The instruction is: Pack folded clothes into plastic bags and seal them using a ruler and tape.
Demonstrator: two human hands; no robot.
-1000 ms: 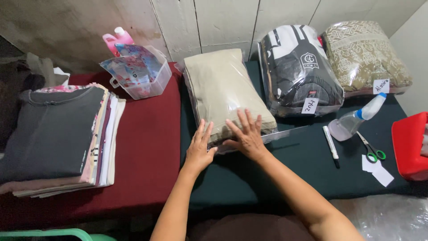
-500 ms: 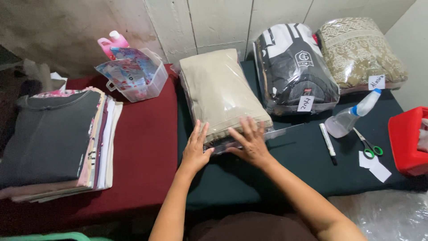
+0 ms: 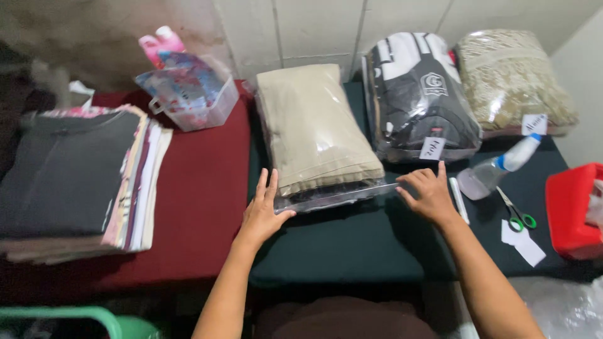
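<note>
A clear plastic bag with folded beige cloth (image 3: 314, 132) lies on the dark green table cover (image 3: 352, 245). My left hand (image 3: 264, 210) rests flat at the bag's near left corner, fingers apart. At the near right corner, my right hand (image 3: 428, 193) presses flat on the bag's clear edge strip (image 3: 339, 198). Neither hand grips anything.
A bagged black-and-white garment (image 3: 418, 94) and a bagged tan patterned cloth (image 3: 512, 78) lie at the back right. A spray bottle (image 3: 496, 168), pen (image 3: 458, 199), green scissors (image 3: 518, 213), paper labels (image 3: 524, 245) and red bin (image 3: 575, 210) sit right. A folded clothes stack (image 3: 75, 176) and clear tub (image 3: 191, 94) sit left on red cloth.
My right hand has slid from the middle of the bag's near edge out to its right corner. My left hand has stayed at the left corner.
</note>
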